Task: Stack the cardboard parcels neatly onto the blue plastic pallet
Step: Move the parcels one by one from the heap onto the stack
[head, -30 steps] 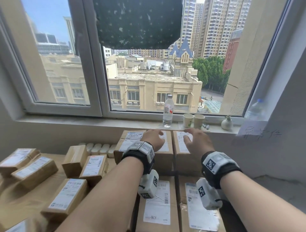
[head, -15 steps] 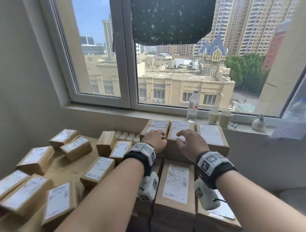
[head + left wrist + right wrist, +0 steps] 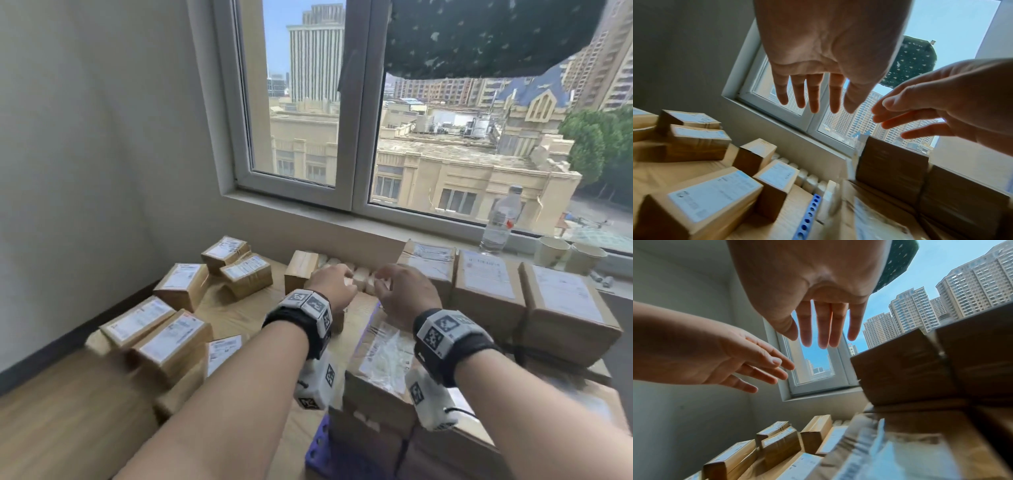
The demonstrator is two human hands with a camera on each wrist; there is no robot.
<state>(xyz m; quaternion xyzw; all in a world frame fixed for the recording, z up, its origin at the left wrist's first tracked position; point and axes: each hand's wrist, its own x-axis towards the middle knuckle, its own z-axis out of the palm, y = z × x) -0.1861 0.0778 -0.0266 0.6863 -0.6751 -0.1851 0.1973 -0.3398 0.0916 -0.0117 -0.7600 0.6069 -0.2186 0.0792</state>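
My left hand is in the air with its fingers straight and spread, holding nothing; the left wrist view shows the bare palm against the window. My right hand is just beside it, fingers likewise extended and slightly apart, also empty. Both hands hang above the gap between the loose cardboard parcels on the wooden floor to my left and the stacked parcels to my right. The stacked parcels stand in a row under the windowsill, labels up, with further parcels in front of them. An edge of the blue plastic pallet shows beneath the near stack. A water bottle and two paper cups stand on the sill.
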